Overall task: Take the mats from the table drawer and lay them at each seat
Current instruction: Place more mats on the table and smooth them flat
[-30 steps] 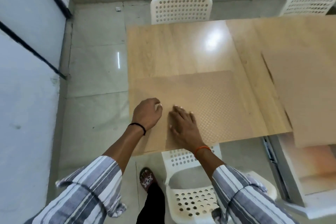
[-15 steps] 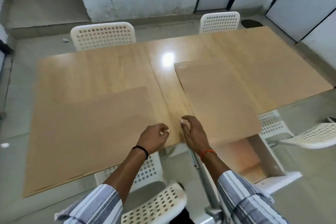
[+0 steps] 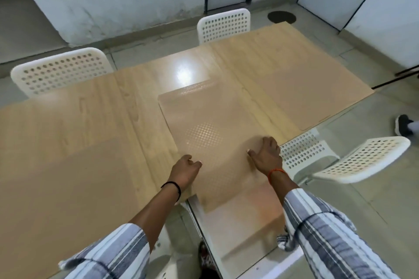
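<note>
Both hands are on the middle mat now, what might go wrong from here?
1. The middle mat hangs off the table edge over the open drawer; it may tip in.
2. The left hand and right hand sit near that end, so a pull may slide it off.

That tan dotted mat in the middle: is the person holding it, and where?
Both hands rest on the tan dotted mat near its front end: left hand and right hand. A true grip cannot be told.
</note>
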